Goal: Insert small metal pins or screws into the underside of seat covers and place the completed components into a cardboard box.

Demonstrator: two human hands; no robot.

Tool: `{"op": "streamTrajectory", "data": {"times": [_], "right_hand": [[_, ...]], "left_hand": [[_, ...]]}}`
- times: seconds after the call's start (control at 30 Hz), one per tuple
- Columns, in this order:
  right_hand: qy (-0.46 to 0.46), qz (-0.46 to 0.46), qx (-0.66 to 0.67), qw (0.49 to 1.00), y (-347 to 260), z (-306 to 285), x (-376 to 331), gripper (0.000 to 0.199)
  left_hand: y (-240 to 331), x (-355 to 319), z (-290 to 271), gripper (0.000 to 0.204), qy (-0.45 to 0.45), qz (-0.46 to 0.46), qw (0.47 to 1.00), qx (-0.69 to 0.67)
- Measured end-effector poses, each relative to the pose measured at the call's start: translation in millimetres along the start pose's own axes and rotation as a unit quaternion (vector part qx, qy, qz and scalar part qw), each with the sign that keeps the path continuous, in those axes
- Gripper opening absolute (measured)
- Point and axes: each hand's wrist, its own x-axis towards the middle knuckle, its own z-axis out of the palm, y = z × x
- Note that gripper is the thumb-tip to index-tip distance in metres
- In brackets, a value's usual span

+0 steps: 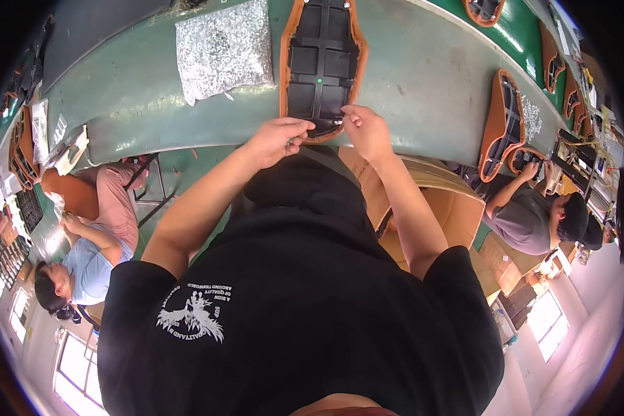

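Observation:
In front of me a long panel (319, 66) lies with its black ribbed plastic underside up, tan leather-like covering wrapped round its rim. A small green dot marks its middle. At the panel's near left corner is my left hand (279, 141), its thumb and fingers pinched together; something small and dark may show between them. My right hand (367, 132) is closed in a pinch at the near right corner, against the tan edge. What its fingertips hold, if anything, is too small to name.
A silvery patterned plastic bag (224, 52) lies left of the panel on the green worktable (423, 76). Another tan panel (500, 128) rests at the right. Below the table edge stands an open cardboard box (444, 208). Co-workers sit at left (93, 260) and right (530, 222).

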Motion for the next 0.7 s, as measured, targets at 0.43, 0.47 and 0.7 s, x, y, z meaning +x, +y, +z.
{"op": "streamTrajectory", "data": {"times": [0.43,0.47,0.7], "right_hand": [[-0.003,-0.166,-0.133,0.977,32,29,-10,0.017],[-0.004,-0.168,-0.133,0.977,34,30,-10,0.017],[-0.053,-0.221,-0.242,0.943,37,28,-6,0.024]], "left_hand": [[-19,-10,-20,0.025,0.034,0.021,0.999,-0.035],[-20,-9,-20,0.025,0.034,0.022,0.998,-0.037],[-25,-9,-18,0.026,0.041,0.023,0.999,-0.024]]}}
